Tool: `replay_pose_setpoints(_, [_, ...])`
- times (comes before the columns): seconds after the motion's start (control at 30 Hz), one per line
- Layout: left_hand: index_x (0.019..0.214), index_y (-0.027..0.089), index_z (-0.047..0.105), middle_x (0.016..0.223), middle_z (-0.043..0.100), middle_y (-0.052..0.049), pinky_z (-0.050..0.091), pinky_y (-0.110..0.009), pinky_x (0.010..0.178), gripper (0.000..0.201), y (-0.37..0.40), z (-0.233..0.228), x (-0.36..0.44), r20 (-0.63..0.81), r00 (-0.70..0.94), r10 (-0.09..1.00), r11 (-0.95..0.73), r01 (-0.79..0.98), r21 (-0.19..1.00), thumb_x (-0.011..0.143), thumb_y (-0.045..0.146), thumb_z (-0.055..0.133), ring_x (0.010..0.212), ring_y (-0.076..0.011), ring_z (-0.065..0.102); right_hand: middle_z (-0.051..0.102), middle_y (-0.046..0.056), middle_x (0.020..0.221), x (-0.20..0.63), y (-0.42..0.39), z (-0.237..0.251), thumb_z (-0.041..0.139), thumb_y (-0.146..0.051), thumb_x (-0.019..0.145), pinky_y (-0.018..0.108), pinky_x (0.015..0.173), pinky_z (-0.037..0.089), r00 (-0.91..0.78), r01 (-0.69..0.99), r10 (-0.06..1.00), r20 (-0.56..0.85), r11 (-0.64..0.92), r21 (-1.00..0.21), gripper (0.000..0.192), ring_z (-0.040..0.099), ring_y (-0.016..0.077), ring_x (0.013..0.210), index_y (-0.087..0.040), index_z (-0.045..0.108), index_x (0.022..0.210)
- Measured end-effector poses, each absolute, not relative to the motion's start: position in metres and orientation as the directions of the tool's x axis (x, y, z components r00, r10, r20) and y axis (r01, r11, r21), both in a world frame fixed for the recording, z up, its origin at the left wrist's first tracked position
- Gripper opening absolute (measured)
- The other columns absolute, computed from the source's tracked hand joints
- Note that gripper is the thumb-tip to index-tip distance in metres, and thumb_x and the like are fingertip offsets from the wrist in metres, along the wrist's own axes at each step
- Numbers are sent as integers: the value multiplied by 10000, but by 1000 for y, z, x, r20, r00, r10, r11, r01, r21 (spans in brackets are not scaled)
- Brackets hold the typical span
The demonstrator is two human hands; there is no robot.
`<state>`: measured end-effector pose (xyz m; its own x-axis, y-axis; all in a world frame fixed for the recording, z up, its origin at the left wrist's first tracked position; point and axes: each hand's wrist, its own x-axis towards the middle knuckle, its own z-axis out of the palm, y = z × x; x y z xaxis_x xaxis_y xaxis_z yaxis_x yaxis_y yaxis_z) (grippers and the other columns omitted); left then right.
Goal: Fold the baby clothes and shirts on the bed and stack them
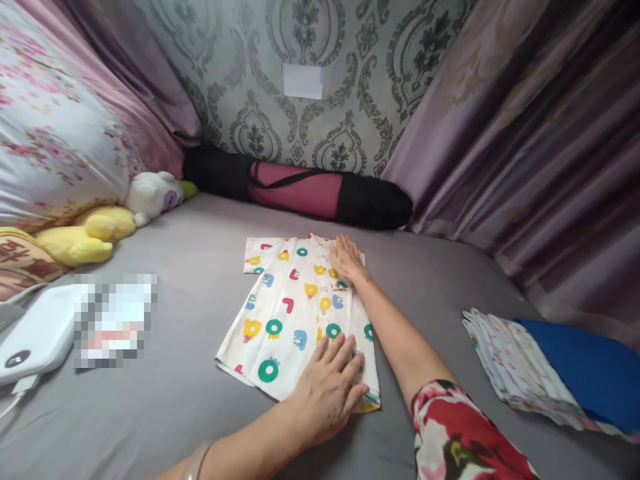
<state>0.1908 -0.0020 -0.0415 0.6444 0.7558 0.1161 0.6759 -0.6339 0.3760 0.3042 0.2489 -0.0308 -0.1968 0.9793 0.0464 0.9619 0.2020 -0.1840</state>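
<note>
A small white short-sleeved shirt (287, 307) with colourful letter prints lies spread out in front of me. One sleeve sticks out at its left; the right side appears folded inward over the front. My left hand (330, 387) rests flat on the lower right part of the shirt, fingers spread. Farther up, my right hand (347, 259) lies flat near the collar and right shoulder, fingers stretched out. Neither hand grips the fabric.
Folded clothes (520, 367) and a blue cloth (585, 370) lie at the right. To the left are a white power bank (45, 327) with a cable, a blurred packet (117, 323) and plush toys (95, 233). A black and maroon long bag (300, 190) lies along the wall.
</note>
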Motion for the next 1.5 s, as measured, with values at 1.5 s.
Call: replay_pose_setpoints(1.5, [1153, 145, 563, 1183, 650, -139, 469, -377, 977, 303, 46, -45, 154, 263, 315, 912, -408, 767, 496, 923, 130, 366, 1118, -248, 598, 130, 136, 1629, 337, 42, -47, 182, -418, 1011, 405, 1212, 56, -152, 968, 986, -67, 135, -210, 659, 65, 229, 1510, -44, 175, 1554])
